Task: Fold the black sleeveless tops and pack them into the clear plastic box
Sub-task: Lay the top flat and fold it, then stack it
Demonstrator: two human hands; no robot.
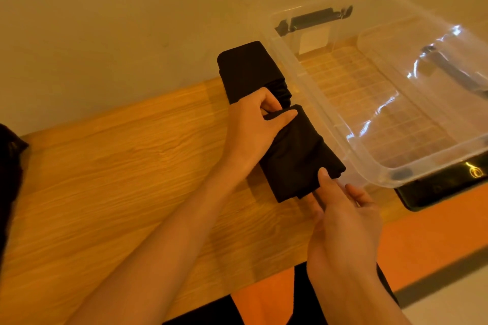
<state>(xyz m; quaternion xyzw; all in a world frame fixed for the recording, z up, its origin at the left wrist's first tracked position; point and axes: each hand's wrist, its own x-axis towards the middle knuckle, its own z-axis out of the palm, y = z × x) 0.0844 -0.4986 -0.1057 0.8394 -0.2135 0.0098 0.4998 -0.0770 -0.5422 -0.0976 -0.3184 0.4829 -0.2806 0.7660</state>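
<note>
On the wooden worktop (105, 179), pressed against the near wall of the clear plastic box (383, 102), lies the black sleeveless top (298, 153), already narrowed to a long strip; it seems to sit there so that the finished bundle has only a short lift over the rim; the left hand (253, 126) grips the cloth at its middle, its fingers (269, 106) curled under the fold and the thumb laid over it, probably to hold the crease; the right hand (343, 211) pinches the near edge between thumb and fingers, likely to square that end or carry it over; counted: two hands, both gripping the top; one box, open and with no clothes in it, bearing two dark handles (314, 19); one top for certain, though I cannot tell whether the far bundle is a separate piece; one patch of dark cloth (10, 161) at the left edge, possibly another top; one glossy black object (443, 187) under the box's near corner
</note>
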